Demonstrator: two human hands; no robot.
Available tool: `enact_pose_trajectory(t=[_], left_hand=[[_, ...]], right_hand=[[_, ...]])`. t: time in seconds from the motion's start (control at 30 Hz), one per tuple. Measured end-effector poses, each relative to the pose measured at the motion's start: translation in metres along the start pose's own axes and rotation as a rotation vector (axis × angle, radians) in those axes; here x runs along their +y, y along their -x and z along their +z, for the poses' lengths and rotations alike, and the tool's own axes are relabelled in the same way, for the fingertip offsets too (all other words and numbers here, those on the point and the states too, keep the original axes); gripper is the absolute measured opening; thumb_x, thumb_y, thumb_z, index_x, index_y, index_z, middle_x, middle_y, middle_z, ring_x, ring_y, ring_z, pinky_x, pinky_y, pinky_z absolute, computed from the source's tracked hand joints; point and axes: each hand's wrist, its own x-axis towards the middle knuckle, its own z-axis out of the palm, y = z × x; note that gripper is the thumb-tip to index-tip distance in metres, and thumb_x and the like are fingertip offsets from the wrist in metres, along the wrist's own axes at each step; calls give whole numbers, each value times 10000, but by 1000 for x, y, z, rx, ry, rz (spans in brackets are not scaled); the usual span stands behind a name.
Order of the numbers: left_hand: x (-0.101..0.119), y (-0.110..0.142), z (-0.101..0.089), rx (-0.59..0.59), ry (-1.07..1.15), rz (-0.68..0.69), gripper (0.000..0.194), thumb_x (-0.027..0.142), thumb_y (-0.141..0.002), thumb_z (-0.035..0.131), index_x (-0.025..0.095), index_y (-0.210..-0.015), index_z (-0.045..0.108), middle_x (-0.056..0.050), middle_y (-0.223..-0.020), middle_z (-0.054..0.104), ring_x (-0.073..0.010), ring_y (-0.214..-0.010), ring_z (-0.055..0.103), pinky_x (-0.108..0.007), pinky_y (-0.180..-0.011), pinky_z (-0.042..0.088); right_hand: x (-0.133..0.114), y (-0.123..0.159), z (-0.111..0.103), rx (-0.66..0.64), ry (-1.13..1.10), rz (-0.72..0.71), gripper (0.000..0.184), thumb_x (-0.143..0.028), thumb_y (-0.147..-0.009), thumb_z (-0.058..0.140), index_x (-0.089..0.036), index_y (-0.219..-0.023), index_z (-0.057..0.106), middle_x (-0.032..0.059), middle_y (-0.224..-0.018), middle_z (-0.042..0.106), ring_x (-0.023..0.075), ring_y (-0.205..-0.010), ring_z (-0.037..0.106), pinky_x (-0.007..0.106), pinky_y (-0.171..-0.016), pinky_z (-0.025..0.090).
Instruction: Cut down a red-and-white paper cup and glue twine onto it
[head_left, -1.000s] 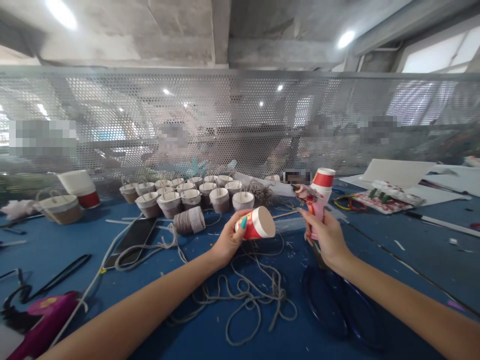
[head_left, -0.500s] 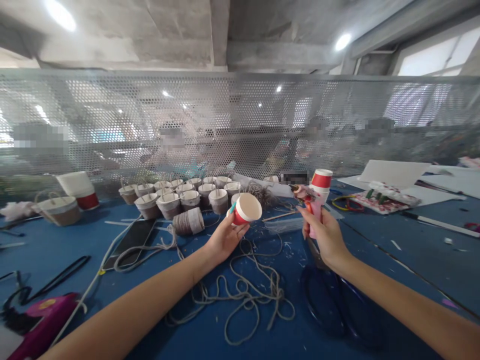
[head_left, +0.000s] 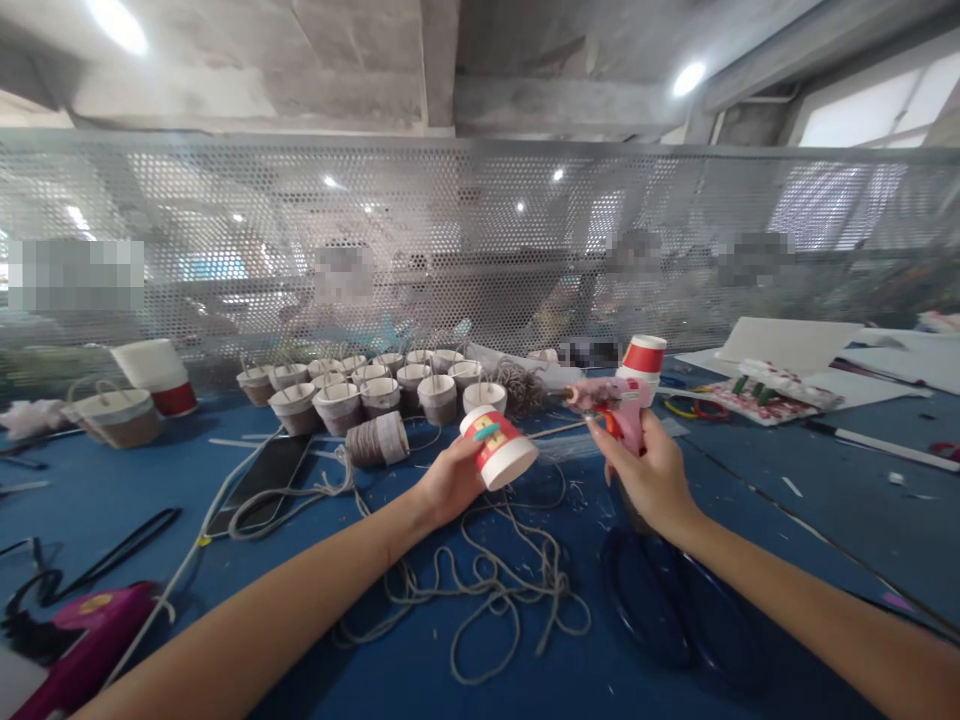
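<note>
My left hand [head_left: 455, 478] is closed round a red and white paper cup [head_left: 510, 462], tilted so that its base faces down and to the right. A teal mark, perhaps a thumbnail, shows against the cup's side. In my right hand [head_left: 660, 475] is a pink glue gun [head_left: 628, 408] with an orange trigger; its nozzle points left, apart from the cup. Beneath both hands, a loose grey cord [head_left: 487, 590] lies in loops on the blue table [head_left: 315, 640]. Large blue-handled scissors [head_left: 652, 610] lie under my right wrist.
Several cord-wrapped cups [head_left: 337, 405] stand behind my left hand, with a cord-wrapped cup [head_left: 375, 442] on its side before them. A dark phone [head_left: 270, 480] lies at left. Stacked cups [head_left: 646, 355] stand behind the glue gun. A perforated screen [head_left: 450, 230] runs along the back.
My left hand has turned the cup over, from its open mouth showing to its base showing. The glue gun has swung round so its nozzle points left.
</note>
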Motion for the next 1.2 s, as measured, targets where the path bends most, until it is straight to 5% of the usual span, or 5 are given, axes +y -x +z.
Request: enact_pose_trajectory(t=[0.37,1.2], left_hand=[[-6,5,15,-6,-185,67,635,213,-528,823,186,-1098,544,-68,-976,671,-217,-869,634,-389,-853,448],[-9,2,10,-13,-161,78,589,215,-502,844,136,-1028,589,-94,-974,687,-219,-872,645,-384,-864,463]], right_hand=[[-2,7,3,30,308,-286,262,-427,-744,601,-224,-720,436,-44,-499,514,115,-422,461,248,-471,370],[3,8,3,-34,374,-312,252,-410,-759,570,-227,-674,419,-44,-465,480,120,-414,448,252,-474,360]])
